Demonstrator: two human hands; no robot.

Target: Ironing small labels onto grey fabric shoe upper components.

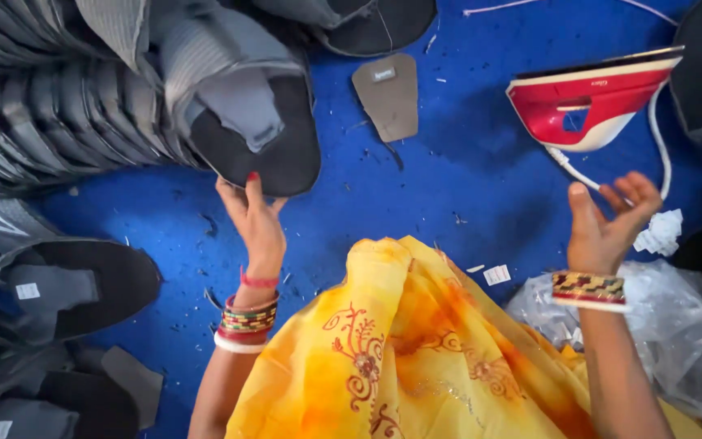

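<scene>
My left hand reaches forward, its fingertips touching the near edge of a grey and black shoe upper at the end of a long stacked row. The fingers are spread and not closed round it. My right hand is raised palm up with curled, apart fingers and holds nothing. It hovers just below a red and white clothes iron lying on the blue surface. Both wrists carry bangles. Yellow patterned cloth covers my lap.
A loose grey insole piece lies between the stack and the iron. The iron's white cord curves past my right hand. More shoe uppers sit at the left, a crumpled clear plastic bag at the right, and thread scraps are scattered about.
</scene>
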